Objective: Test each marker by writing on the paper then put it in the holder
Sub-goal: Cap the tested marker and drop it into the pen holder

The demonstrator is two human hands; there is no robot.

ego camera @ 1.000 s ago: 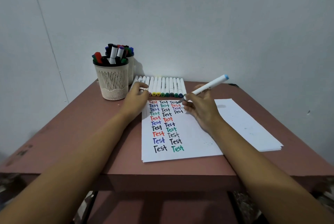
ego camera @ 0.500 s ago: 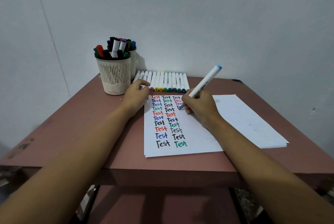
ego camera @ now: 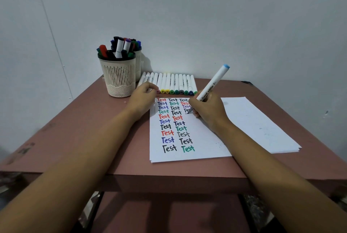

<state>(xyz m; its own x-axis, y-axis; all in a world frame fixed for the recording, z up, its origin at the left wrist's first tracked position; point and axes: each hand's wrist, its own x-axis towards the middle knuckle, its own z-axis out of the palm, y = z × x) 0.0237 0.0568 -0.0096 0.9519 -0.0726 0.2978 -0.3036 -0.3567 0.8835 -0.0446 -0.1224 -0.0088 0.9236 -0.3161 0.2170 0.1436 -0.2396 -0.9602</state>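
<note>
1. Right hand (ego camera: pixel 208 108): grasps the marker (ego camera: pixel 213 83) in a writing grip, fingers and thumb pinched round the lower barrel. The heel of the hand rests on the paper (ego camera: pixel 203 144).
2. Marker: white barrel with a light-blue far end. It tilts up and to the right out of the right hand, with the dark tip down on the paper at the third column of words.
3. Paper: white sheet on the counter (ego camera: pixel 93 129), bearing columns of "Test" in red, blue, green and black.
4. Left hand (ego camera: pixel 142 97): fingers curled, lying at the paper's far left corner against the near ends of the row of markers (ego camera: pixel 173 82). Whether it holds anything cannot be told.
5. Row of markers: white barrels with coloured ends, laid side by side just beyond the paper, near the wall.
6. Holder (ego camera: pixel 120 77): cream slotted cup, upright, left of the row, filled with capped markers. A second holder (ego camera: pixel 139 61) stands just behind it.
7. Spare sheets (ego camera: pixel 262 129): a white stack to the right, partly under the right forearm.
</note>
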